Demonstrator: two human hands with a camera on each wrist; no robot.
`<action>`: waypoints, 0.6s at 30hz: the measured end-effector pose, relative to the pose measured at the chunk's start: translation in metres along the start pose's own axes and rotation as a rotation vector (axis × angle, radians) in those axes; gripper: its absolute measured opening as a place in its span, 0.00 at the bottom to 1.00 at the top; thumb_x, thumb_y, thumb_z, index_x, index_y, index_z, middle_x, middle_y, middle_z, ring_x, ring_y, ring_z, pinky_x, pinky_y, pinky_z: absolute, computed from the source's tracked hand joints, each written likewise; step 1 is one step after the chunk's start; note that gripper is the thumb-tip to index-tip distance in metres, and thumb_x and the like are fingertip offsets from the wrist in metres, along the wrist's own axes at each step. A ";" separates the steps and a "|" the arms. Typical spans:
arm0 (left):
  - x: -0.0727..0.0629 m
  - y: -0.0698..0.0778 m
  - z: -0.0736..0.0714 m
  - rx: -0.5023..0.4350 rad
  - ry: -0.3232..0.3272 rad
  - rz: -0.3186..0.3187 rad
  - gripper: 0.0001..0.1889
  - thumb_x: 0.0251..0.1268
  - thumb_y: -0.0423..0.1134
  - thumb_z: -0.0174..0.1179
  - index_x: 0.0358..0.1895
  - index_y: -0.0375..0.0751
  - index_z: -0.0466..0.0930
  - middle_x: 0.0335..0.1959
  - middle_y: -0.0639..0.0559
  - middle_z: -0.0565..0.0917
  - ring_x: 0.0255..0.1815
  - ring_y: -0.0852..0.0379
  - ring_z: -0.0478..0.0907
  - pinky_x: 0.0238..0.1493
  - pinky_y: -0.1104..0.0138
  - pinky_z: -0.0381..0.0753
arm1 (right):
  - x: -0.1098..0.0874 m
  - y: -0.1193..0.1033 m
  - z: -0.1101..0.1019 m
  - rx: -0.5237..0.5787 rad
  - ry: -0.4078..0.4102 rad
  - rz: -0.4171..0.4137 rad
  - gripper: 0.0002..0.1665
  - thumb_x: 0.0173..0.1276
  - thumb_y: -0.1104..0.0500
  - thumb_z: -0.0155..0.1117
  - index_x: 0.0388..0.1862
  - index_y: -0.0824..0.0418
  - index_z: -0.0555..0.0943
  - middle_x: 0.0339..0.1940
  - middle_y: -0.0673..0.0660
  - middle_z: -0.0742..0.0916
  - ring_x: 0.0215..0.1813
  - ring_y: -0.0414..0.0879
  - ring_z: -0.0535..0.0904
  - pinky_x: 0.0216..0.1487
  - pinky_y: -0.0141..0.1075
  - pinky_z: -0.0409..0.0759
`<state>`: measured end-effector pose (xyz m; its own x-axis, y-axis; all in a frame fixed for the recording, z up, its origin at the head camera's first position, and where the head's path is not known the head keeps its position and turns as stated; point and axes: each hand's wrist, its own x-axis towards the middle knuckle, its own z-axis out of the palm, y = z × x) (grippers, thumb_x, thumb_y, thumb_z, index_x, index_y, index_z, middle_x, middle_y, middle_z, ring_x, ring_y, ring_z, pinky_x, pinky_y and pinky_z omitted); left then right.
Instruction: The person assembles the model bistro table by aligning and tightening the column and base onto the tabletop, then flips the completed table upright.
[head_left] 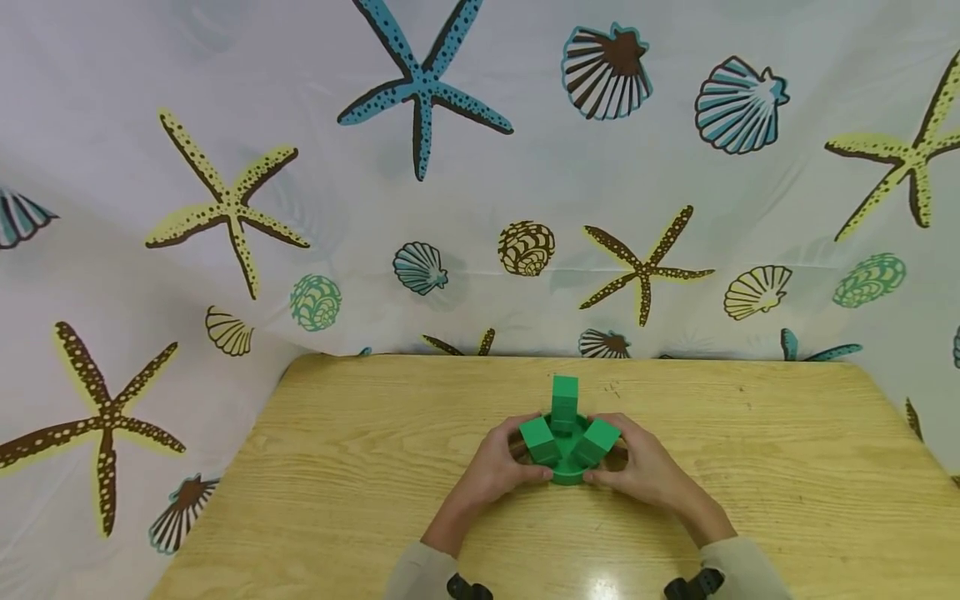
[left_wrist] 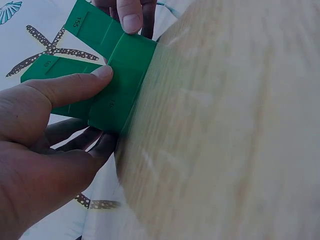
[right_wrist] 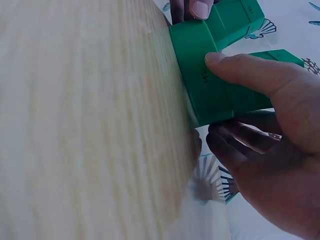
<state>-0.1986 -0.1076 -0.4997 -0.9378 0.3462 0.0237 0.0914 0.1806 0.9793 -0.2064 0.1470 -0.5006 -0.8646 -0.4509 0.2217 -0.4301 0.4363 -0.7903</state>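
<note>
A green plastic piece with a round base and three square posts (head_left: 567,477) stands on the wooden table, its posts leaning outward. From one side my left hand (head_left: 495,462) grips the base, thumb near the front and other fingers curled behind. On the opposite side my right hand (head_left: 648,465) holds it the same way. Small raised numbers show on the green base (right_wrist: 192,45) in the right wrist view. In the left wrist view, one green post (left_wrist: 90,27) bears the number 155. The far fingers are partly hidden behind the piece.
The light wooden table (head_left: 360,467) extends to both sides of the hands. A white cloth printed with starfish and shells (head_left: 480,183) hangs behind the table's far edge and along its left side. Black straps (head_left: 693,585) circle both sleeved wrists.
</note>
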 end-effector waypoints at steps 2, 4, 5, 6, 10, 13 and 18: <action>0.000 0.000 0.000 0.007 0.005 0.009 0.42 0.56 0.21 0.73 0.75 0.28 0.63 0.70 0.32 0.70 0.71 0.33 0.69 0.67 0.49 0.75 | 0.000 0.000 0.000 -0.006 0.001 0.000 0.42 0.59 0.59 0.82 0.70 0.66 0.74 0.63 0.63 0.80 0.67 0.63 0.75 0.67 0.62 0.72; 0.000 0.000 0.001 0.020 0.012 0.019 0.41 0.56 0.21 0.73 0.75 0.28 0.64 0.69 0.32 0.71 0.70 0.33 0.71 0.66 0.50 0.76 | -0.001 0.000 0.000 -0.010 0.003 0.008 0.42 0.59 0.59 0.82 0.69 0.66 0.74 0.63 0.62 0.81 0.67 0.62 0.76 0.67 0.62 0.72; 0.000 0.000 0.001 0.024 0.014 0.022 0.40 0.56 0.21 0.73 0.74 0.28 0.66 0.68 0.33 0.72 0.69 0.33 0.71 0.66 0.49 0.76 | -0.001 0.000 0.000 -0.008 0.004 0.016 0.41 0.58 0.58 0.82 0.69 0.65 0.75 0.63 0.62 0.81 0.67 0.62 0.76 0.67 0.62 0.73; -0.001 0.000 0.001 0.033 0.019 0.024 0.39 0.56 0.22 0.74 0.73 0.28 0.67 0.67 0.33 0.73 0.69 0.34 0.72 0.66 0.49 0.76 | -0.001 -0.001 0.000 0.001 0.002 0.023 0.41 0.59 0.59 0.82 0.69 0.66 0.75 0.63 0.62 0.81 0.67 0.63 0.76 0.66 0.61 0.74; -0.005 0.002 0.000 0.049 0.034 0.014 0.34 0.58 0.26 0.75 0.69 0.31 0.72 0.64 0.37 0.77 0.67 0.36 0.74 0.66 0.49 0.76 | -0.003 -0.005 -0.001 0.074 -0.017 0.074 0.39 0.61 0.60 0.81 0.69 0.64 0.75 0.65 0.62 0.80 0.69 0.64 0.74 0.66 0.57 0.76; -0.008 0.007 -0.002 0.018 0.033 0.001 0.32 0.60 0.29 0.74 0.69 0.32 0.73 0.64 0.38 0.78 0.67 0.38 0.75 0.66 0.51 0.76 | -0.005 -0.009 -0.003 0.135 -0.018 0.120 0.39 0.63 0.58 0.79 0.70 0.63 0.74 0.66 0.62 0.79 0.71 0.64 0.73 0.66 0.54 0.76; -0.005 0.022 -0.004 -0.031 0.060 0.021 0.30 0.68 0.36 0.70 0.71 0.31 0.72 0.66 0.38 0.77 0.70 0.40 0.72 0.68 0.54 0.74 | -0.006 -0.018 -0.013 0.196 0.028 0.078 0.39 0.63 0.59 0.79 0.71 0.64 0.73 0.65 0.63 0.80 0.69 0.63 0.74 0.66 0.48 0.77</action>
<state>-0.1928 -0.1089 -0.4777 -0.9544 0.2933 0.0557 0.1019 0.1446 0.9842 -0.1968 0.1520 -0.4798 -0.9013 -0.3987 0.1696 -0.3056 0.3075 -0.9011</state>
